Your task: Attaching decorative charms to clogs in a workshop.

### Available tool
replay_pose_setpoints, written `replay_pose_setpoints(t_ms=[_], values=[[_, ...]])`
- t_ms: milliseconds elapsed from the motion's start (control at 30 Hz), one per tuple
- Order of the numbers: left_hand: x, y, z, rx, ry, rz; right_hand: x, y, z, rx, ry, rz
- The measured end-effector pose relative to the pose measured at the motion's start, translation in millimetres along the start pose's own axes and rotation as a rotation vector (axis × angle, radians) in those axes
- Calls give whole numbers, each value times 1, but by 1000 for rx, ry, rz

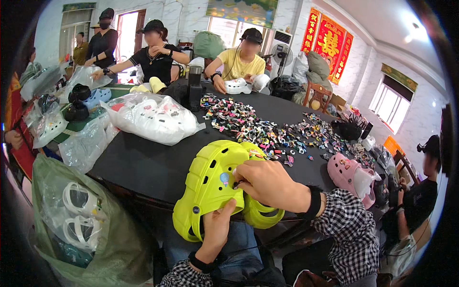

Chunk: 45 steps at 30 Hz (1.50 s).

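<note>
A lime-green clog (210,165) with round and oblong holes is tilted up at the table's near edge. My left hand (217,227) grips it by the opening, thumb outside and fingers hidden inside. A blue and pink lollipop-shaped charm (224,178) sits on its upper. My right hand (275,184) is closed in a pinch against the upper beside that charm; a small pale bit shows at the fingertips, too covered to name. Behind it rests a second lime-green clog (265,217), partly hidden by my right hand.
Many small colourful shoe charms (267,131) are heaped across the black table (138,160). Bagged white clogs (158,117) lie at left, a pink clog (346,174) at right. A green sack (119,239) with bagged clogs stands lower left. Across the table, a person in yellow (244,62) handles white clogs.
</note>
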<state>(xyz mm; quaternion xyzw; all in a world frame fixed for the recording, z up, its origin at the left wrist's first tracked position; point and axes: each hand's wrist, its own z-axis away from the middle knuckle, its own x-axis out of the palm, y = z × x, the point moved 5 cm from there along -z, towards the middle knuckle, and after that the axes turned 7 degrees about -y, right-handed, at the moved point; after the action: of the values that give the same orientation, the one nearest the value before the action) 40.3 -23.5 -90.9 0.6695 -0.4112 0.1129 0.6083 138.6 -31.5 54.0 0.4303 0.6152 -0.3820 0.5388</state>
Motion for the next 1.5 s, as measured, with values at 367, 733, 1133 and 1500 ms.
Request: replay_pose_setpoints(t_ms=[367,733,1133,1500], values=[[-4,-7,1,8,33,-40,3,0,-8,-265,-58,55],[-10,-15,8,-41,33,-80,-19,7,-34,-353,85,199],[-12,-13,9,-82,74,-28,5,17,-51,-355,-116,-74],[-15,10,5,86,89,-39,-3,25,-40,-393,-44,-155]])
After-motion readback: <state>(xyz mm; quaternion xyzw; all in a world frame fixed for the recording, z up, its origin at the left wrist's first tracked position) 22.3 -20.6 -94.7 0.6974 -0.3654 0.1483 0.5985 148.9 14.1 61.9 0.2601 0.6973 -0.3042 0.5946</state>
